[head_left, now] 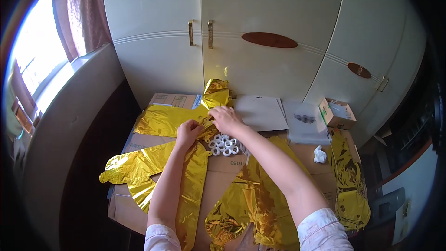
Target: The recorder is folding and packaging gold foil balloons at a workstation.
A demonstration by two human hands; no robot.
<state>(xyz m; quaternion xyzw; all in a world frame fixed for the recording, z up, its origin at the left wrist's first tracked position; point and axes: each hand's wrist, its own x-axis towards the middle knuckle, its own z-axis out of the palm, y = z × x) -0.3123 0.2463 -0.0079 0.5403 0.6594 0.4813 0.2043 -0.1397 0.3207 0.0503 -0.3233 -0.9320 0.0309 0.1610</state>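
Observation:
On the cardboard-covered surface, my left hand (187, 133) and my right hand (225, 119) come close together at a flat gold foil balloon (167, 117). Fingers of both hands are closed on its narrow edge, and the exact grip is partly hidden. One end of shiny foil (216, 94) rises behind my right hand, near the cabinet. Just below the hands lies a cluster of small white rings (224, 145), which look like little rolls of tape or ribbon. Another flat gold foil balloon (139, 160) spreads out under my left forearm.
More gold foil (260, 200) lies under my right forearm, and another piece (349, 186) hangs over the right edge. Pale flat sheets (261, 111), a clear plastic bag (306, 123), a small open box (338, 113) and a crumpled white tissue (319, 154) sit around. Behind stands a cream cabinet (274, 4).

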